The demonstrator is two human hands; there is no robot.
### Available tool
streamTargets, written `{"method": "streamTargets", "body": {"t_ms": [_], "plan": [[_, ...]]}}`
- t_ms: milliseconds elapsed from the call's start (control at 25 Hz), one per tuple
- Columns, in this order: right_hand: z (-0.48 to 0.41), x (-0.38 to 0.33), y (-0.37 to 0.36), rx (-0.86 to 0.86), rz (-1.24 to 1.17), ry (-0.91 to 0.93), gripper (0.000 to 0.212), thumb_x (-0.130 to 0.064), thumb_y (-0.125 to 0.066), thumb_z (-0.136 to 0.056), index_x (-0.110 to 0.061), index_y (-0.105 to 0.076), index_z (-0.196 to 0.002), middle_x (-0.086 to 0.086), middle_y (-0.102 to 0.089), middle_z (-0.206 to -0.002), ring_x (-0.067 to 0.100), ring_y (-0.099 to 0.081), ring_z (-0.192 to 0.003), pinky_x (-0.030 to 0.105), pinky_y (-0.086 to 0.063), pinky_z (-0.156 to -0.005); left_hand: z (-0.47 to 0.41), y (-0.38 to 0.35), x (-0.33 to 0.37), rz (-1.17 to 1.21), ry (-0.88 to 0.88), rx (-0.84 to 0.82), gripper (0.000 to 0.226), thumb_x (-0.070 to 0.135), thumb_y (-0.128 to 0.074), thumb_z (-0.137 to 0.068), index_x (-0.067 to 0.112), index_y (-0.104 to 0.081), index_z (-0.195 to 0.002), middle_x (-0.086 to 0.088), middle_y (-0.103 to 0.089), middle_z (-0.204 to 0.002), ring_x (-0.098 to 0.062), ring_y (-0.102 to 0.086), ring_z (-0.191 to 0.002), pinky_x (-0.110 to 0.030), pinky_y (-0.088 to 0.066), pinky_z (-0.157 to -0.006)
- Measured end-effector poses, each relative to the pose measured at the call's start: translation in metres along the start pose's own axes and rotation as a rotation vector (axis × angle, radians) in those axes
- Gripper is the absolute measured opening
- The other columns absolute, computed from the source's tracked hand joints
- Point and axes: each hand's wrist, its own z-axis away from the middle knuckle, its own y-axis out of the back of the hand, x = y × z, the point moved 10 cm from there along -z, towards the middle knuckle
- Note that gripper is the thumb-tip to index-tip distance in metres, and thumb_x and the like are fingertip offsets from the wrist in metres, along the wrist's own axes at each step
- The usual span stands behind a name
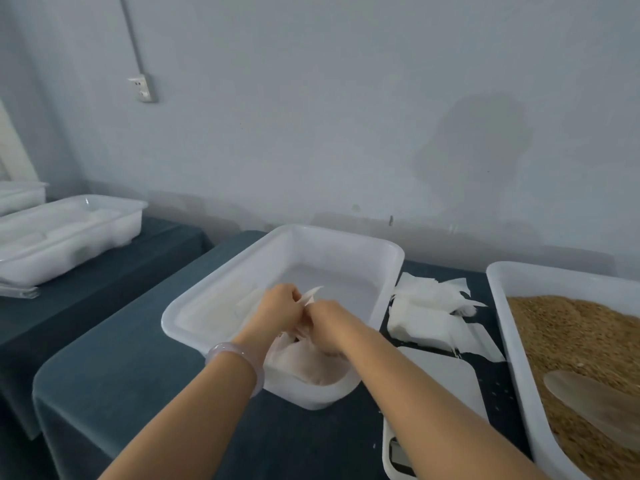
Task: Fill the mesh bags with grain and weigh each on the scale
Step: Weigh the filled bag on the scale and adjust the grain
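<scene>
- A filled mesh bag (pixel 304 358) is held over the near end of the white tub (pixel 346 247), its bulging body resting inside against the tub's near wall.
- The bag's neck is pinched closed by both hands: the left hand (pixel 277 308) is curled on the near-left side of it and the right hand (pixel 329 323) is clenched beside it, with loose fabric sticking up between them.
- The step is judged to be the closing or tying of the neck; the pull is best kept tight and low so no grain is spilled.
- The scale (pixel 436 393) lies just right of the tub, and the empty bags (pixel 433 313) are piled beyond it.
- The grain tray (pixel 502 306), with a scoop (pixel 595 400) in it, stands further right of the tub.
</scene>
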Motion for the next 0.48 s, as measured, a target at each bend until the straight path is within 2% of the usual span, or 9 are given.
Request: {"method": "streamTargets", "body": {"t_ms": [80,160,240,320,400,480], "plan": [[-0.005,-0.004,-0.014,-0.083,0.06,-0.005,0.035,-0.012,-0.051,-0.092,-0.007,-0.053,-0.126,0.015,-0.056,-0.123,0.032,-0.055,-0.113,0.043,-0.046,-0.095,-0.005,-0.005,-0.016,0.081,0.079,-0.009,0.018,0.008,-0.051,-0.084,0.016,-0.047,-0.069,-0.003,-0.055,-0.067,-0.022,-0.055,-0.064,-0.025,-0.043,-0.051],[-0.008,-0.008,-0.028,-0.177,0.136,0.016,0.048,-0.01,-0.048,-0.093,-0.011,-0.039,-0.141,0.011,-0.044,-0.138,0.028,-0.046,-0.124,0.042,-0.038,-0.105,-0.007,-0.004,-0.028,0.141,0.136,0.015,0.018,0.003,-0.052,-0.081,0.016,-0.049,-0.069,-0.002,-0.054,-0.066,-0.019,-0.052,-0.061,-0.024,-0.04,-0.049],[-0.007,-0.014,-0.028,-0.128,0.162,0.061,0.05,-0.009,-0.043,-0.095,-0.014,-0.034,-0.143,0.011,-0.038,-0.141,0.028,-0.04,-0.125,0.042,-0.036,-0.106,-0.009,-0.001,-0.033,0.19,0.165,0.047,0.022,-0.001,-0.052,-0.08,0.016,-0.049,-0.066,-0.002,-0.052,-0.064,-0.021,-0.052,-0.065,-0.024,-0.04,-0.05],[-0.004,-0.016,-0.022,-0.025,0.184,0.091,0.044,-0.01,-0.041,-0.094,-0.013,-0.039,-0.138,0.011,-0.038,-0.132,0.027,-0.037,-0.119,0.041,-0.038,-0.101,-0.008,0.002,-0.036,0.217,0.196,0.072,0.02,-0.003,-0.048,-0.079,0.013,-0.051,-0.067,-0.004,-0.053,-0.064,-0.023,-0.053,-0.069,-0.025,-0.042,-0.052],[-0.004,-0.012,-0.023,-0.023,0.207,0.07,0.037,-0.011,-0.041,-0.094,-0.01,-0.045,-0.131,0.011,-0.039,-0.124,0.026,-0.039,-0.113,0.039,-0.04,-0.096,-0.008,0.0,-0.04,0.219,0.241,0.058,0.015,-0.002,-0.047,-0.081,0.007,-0.058,-0.077,-0.011,-0.061,-0.074,-0.028,-0.06,-0.077,-0.03,-0.052,-0.066],[-0.005,-0.009,-0.032,-0.1,0.296,0.047,0.034,-0.012,-0.042,-0.094,-0.008,-0.049,-0.127,0.011,-0.042,-0.122,0.026,-0.044,-0.111,0.038,-0.039,-0.093,-0.008,-0.003,-0.047,0.202,0.269,0.04,0.014,-0.001,-0.049,-0.084,0.005,-0.062,-0.081,-0.018,-0.066,-0.085,-0.032,-0.066,-0.085,-0.037,-0.055,-0.08]]}}
